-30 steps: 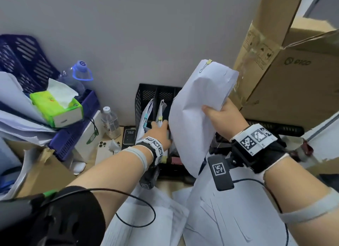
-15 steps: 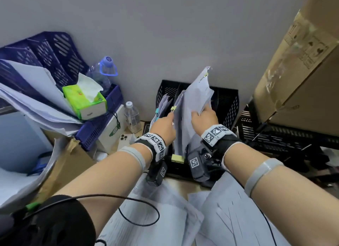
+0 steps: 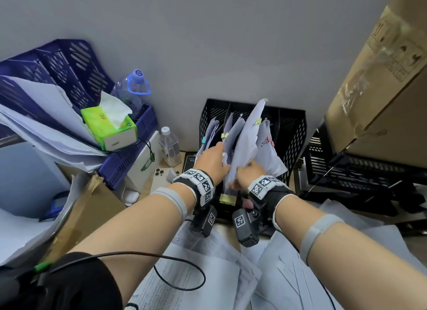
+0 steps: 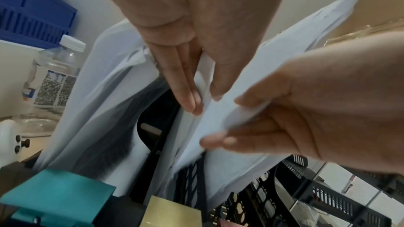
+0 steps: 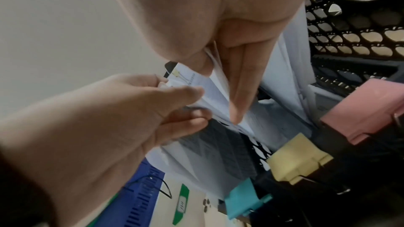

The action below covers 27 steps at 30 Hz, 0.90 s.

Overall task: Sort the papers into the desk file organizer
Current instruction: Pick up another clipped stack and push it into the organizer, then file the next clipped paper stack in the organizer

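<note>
The black mesh file organizer (image 3: 297,134) stands against the wall, with several clipped paper stacks upright in its slots. My right hand (image 3: 248,171) pinches a white stack with a yellow clip (image 3: 248,136) low down, thumb on one face and fingers on the other (image 5: 218,92); the stack stands in a middle slot. My left hand (image 3: 216,157) is just left of it and pinches the edge of the neighbouring papers (image 4: 204,103), holding them aside. A stack with a pink clip (image 3: 269,145) leans to the right.
Teal, yellow and pink label tabs (image 5: 299,161) sit on the organizer's front. Loose sheets (image 3: 208,275) cover the near desk. A blue tray (image 3: 129,157) with papers and a tissue box is left; bottles and phones beside it. A cardboard box (image 3: 381,102) and black trays (image 3: 358,171) are right.
My right hand has brought the yellow-clipped stack down from the air and into the organizer beside the left hand. The left hand has stayed at the papers in the slots.
</note>
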{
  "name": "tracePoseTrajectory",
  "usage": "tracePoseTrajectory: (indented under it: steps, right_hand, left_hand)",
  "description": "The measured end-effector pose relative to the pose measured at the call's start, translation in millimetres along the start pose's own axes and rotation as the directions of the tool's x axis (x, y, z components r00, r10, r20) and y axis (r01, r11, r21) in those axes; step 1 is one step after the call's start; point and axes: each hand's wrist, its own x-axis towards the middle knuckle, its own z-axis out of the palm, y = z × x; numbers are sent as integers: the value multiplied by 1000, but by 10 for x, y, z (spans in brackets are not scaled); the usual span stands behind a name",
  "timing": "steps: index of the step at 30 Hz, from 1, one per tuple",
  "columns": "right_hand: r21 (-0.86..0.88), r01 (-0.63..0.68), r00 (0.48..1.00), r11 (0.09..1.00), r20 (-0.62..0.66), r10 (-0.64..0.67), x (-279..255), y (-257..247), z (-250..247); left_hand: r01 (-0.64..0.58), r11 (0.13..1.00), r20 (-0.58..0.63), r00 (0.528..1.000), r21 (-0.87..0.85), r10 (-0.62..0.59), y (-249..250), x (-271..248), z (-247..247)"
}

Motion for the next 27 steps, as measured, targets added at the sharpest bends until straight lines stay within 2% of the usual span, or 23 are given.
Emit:
tracePoseTrajectory:
  steps: [2, 4, 6, 7, 11, 13, 15, 17, 19, 20, 22, 23, 25, 27]
  right_hand:
    - [6, 23, 999, 1000, 39, -23, 21, -56, -3]
    - [-44, -29, 989, 999, 145, 35, 45, -37, 20]
    - [1, -64, 965, 998, 256, 62, 52, 37, 65]
    - [21, -89, 959, 996, 271, 80, 64, 89, 92]
    - [34, -32, 985, 999, 173, 26, 61, 222, 189]
    - [6, 12, 994, 1000, 113, -13, 74, 312, 272]
    - [-34, 2, 997, 999, 76, 1, 76, 429, 373]
    - [17, -55, 992, 998, 117, 52, 18, 580, 533]
    - [39, -124, 964, 992, 241, 111, -160, 692, 722]
    - [-2, -129, 939, 992, 323, 122, -262, 748, 821]
    - [-105, -64, 886, 992, 452, 105, -403, 890, 1060]
    - [-166, -6, 868, 986, 490, 87, -443, 959, 1189]
    - [-318, 115, 849, 941, 524, 73, -524, 1090, 1425]
    - [-452, 202, 848, 869, 525, 76, -607, 1183, 1626]
  left_hand:
    - [-25, 1000, 8, 1000, 7, 25, 8, 13, 24]
    - [-40, 999, 23, 999, 4, 40, 14, 13, 48]
    - [-56, 998, 64, 996, -11, 57, -3, -18, 64]
    - [-65, 997, 81, 994, -31, 67, -19, -52, 70]
    - [-139, 983, 52, 988, -123, 146, -104, -210, 55]
    - [-203, 960, -21, 979, -195, 203, -135, -327, 8]
    - [-236, 933, -109, 971, -271, 214, -185, -484, -38]
    - [-149, 903, -125, 986, -403, 107, -326, -668, -39]
    - [45, 863, -18, 998, -503, -63, -582, -855, 33]
    - [146, 866, 50, 989, -478, -139, -741, -950, 92]
    - [336, 905, 177, 938, -261, -298, -1141, -1162, 253]
    - [421, 900, 236, 891, -115, -387, -1330, -1295, 311]
    - [537, 831, 351, 756, 148, -552, -1709, -1591, 455]
    - [578, 756, 435, 621, 307, -652, -1971, -1889, 533]
